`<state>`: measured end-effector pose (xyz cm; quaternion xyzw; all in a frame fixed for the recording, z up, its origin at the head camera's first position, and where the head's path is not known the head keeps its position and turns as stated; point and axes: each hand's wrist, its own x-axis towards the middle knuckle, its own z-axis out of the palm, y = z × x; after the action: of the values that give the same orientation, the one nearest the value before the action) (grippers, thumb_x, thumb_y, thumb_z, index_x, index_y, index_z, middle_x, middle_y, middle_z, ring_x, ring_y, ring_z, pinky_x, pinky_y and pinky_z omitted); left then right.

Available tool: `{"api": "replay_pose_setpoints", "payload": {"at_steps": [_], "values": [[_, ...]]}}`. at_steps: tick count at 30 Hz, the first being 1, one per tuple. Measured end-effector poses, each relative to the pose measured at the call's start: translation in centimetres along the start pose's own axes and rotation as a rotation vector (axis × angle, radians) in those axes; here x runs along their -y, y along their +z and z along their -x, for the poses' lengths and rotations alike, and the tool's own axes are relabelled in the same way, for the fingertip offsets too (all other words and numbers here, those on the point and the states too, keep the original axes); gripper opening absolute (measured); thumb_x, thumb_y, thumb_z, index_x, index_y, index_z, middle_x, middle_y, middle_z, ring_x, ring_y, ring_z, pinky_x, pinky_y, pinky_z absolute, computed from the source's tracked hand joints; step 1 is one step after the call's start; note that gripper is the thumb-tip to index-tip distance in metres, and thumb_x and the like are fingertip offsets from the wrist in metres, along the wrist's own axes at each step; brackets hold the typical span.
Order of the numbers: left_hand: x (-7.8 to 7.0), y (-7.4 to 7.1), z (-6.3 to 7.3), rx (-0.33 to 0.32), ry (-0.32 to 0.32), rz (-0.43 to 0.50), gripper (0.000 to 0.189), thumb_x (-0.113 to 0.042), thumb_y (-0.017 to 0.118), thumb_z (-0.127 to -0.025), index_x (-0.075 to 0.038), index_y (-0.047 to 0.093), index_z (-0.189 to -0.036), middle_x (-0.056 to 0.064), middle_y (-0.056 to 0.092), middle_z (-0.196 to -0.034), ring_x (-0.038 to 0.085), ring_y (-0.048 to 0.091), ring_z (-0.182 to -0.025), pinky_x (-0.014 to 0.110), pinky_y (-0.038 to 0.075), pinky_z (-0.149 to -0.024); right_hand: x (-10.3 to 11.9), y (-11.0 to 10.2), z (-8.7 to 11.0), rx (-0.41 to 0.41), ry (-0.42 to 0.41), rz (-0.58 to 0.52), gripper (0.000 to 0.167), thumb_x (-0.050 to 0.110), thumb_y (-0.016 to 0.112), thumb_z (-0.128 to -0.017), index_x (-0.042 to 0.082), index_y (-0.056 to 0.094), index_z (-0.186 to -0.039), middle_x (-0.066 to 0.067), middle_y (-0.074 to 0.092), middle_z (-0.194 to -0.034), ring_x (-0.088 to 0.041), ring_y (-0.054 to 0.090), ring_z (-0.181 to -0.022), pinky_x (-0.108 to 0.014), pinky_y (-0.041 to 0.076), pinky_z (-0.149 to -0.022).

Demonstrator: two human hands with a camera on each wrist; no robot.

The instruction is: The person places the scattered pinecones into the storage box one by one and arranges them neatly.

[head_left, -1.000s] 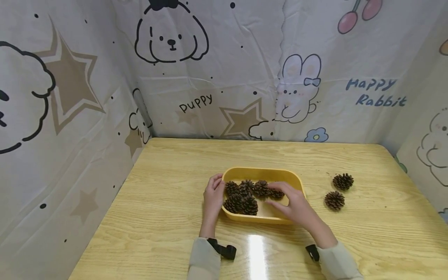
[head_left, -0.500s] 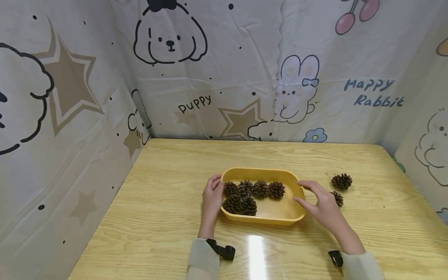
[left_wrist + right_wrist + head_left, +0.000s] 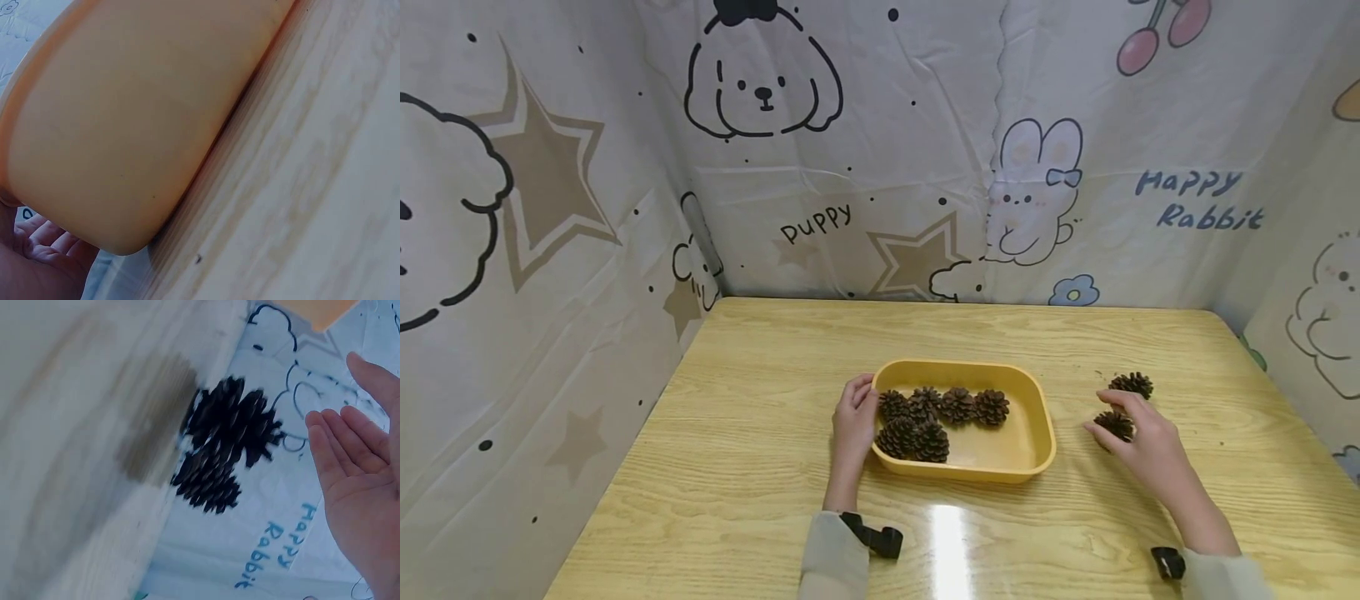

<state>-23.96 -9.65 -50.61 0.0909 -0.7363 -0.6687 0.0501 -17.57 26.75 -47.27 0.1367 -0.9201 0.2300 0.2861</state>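
A yellow plastic box [image 3: 1036, 429] stands on the table, with several brown pine cones [image 3: 957, 406] grouped in its left and back part. My left hand [image 3: 853, 425] holds the box's left end, its thumb at the rim in the left wrist view. To the right of the box, my right hand [image 3: 1153, 446] hovers around a loose pine cone [image 3: 1112, 425], thumb and fingers apart. In the right wrist view, the right hand [image 3: 356, 469] is clear of both pine cones. Just behind lies a second loose pine cone [image 3: 1132, 384].
The wooden table [image 3: 737, 433] extends on all sides of the box. A printed cloth [image 3: 880, 150] hangs behind the table and along its sides. Small dark crumbs lie near the loose cones.
My right hand has left the inside of the box and moved right to the nearer loose pine cone. A cone it was near now lies in the box. The left hand stays put.
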Motion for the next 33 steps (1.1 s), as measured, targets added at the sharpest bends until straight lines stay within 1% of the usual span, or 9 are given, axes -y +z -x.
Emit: {"api": "replay_pose_setpoints", "payload": {"at_steps": [2, 5, 7, 9, 12, 14, 17, 23, 33], "values": [[0.0, 0.0, 0.0, -0.001, 0.002, -0.001, 0.032, -0.021, 0.054, -0.098, -0.012, 0.059, -0.128, 0.014, 0.064, -0.133, 0.029, 0.06, -0.124, 0.045, 0.051, -0.103, -0.5, -0.3, 0.2, 0.009, 0.023, -0.008, 0.054, 0.001, 0.084, -0.068, -0.001, 0.062, -0.117, -0.016, 0.066, -0.108, -0.011, 0.059, -0.099, 0.007, 0.032, -0.089], [0.1, -0.1, 0.1, -0.002, 0.001, 0.0, 0.032, -0.021, 0.054, -0.098, -0.012, 0.059, -0.128, 0.014, 0.064, -0.133, 0.029, 0.06, -0.125, 0.046, 0.05, -0.103, -1.0, -0.7, 0.4, 0.028, 0.054, -0.029, 0.051, 0.003, 0.083, -0.072, -0.002, 0.061, -0.117, -0.017, 0.066, -0.108, 0.015, 0.046, -0.103, 0.01, 0.023, -0.088], [0.2, -0.1, 0.1, -0.001, 0.003, 0.004, 0.032, -0.021, 0.053, -0.098, -0.011, 0.059, -0.128, 0.014, 0.064, -0.133, 0.03, 0.059, -0.125, 0.046, 0.05, -0.103, -1.3, -0.8, 0.5, 0.041, 0.071, -0.031, 0.049, 0.006, 0.082, -0.074, -0.002, 0.061, -0.118, -0.018, 0.066, -0.109, 0.022, 0.039, -0.104, 0.01, 0.023, -0.087], [0.2, -0.1, 0.0, -0.001, 0.004, 0.01, 0.032, -0.02, 0.053, -0.098, -0.011, 0.059, -0.128, 0.015, 0.064, -0.133, 0.03, 0.059, -0.125, 0.046, 0.05, -0.103, -1.6, -0.9, 0.6, 0.054, 0.087, -0.015, 0.049, 0.009, 0.082, -0.076, -0.002, 0.061, -0.118, -0.019, 0.066, -0.109, 0.016, 0.046, -0.102, 0.006, 0.032, -0.086], [0.3, 0.0, 0.0, -0.002, 0.004, 0.015, 0.031, -0.02, 0.053, -0.098, -0.011, 0.059, -0.128, 0.015, 0.064, -0.132, 0.03, 0.059, -0.125, 0.046, 0.05, -0.103, -2.0, -1.1, 0.7, 0.083, 0.112, 0.013, 0.049, 0.012, 0.081, -0.078, -0.002, 0.059, -0.119, -0.02, 0.066, -0.11, -0.013, 0.06, -0.1, -0.017, 0.048, -0.087], [0.3, 0.0, 0.0, -0.003, 0.007, 0.016, 0.031, -0.02, 0.054, -0.098, -0.011, 0.059, -0.128, 0.015, 0.064, -0.132, 0.03, 0.059, -0.125, 0.045, 0.05, -0.103, -2.2, -1.2, 0.7, 0.109, 0.132, 0.023, 0.049, 0.013, 0.08, -0.08, -0.003, 0.058, -0.12, -0.021, 0.065, -0.11, -0.032, 0.06, -0.1, -0.038, 0.05, -0.085], [0.3, 0.0, 0.0, -0.004, 0.013, 0.017, 0.031, -0.019, 0.054, -0.098, -0.01, 0.06, -0.127, 0.015, 0.065, -0.131, 0.03, 0.06, -0.125, 0.046, 0.05, -0.103, -2.5, -1.3, 0.8, 0.159, 0.171, 0.014, 0.049, 0.015, 0.077, -0.083, -0.005, 0.056, -0.122, -0.025, 0.063, -0.112, -0.042, 0.058, -0.102, -0.055, 0.046, -0.083], [0.2, 0.0, 0.0, 0.001, 0.006, 0.016, 0.031, -0.02, 0.054, -0.098, -0.011, 0.059, -0.128, 0.014, 0.065, -0.131, 0.03, 0.06, -0.124, 0.045, 0.051, -0.102, -3.0, -1.5, 1.0, 0.255, 0.252, -0.015, 0.052, 0.02, 0.074, -0.086, -0.007, 0.053, -0.125, -0.031, 0.059, -0.118, -0.05, 0.057, -0.107, -0.063, 0.048, -0.084], [0.2, 0.0, 0.0, 0.003, 0.014, 0.011, 0.032, -0.02, 0.053, -0.099, -0.01, 0.059, -0.128, 0.015, 0.064, -0.132, 0.031, 0.059, -0.126, 0.046, 0.05, -0.103, -3.7, -1.7, 1.0, 0.402, 0.34, -0.035, 0.059, 0.026, 0.072, -0.089, -0.01, 0.049, -0.129, -0.038, 0.055, -0.125, -0.057, 0.055, -0.111, -0.062, 0.05, -0.089]]}}
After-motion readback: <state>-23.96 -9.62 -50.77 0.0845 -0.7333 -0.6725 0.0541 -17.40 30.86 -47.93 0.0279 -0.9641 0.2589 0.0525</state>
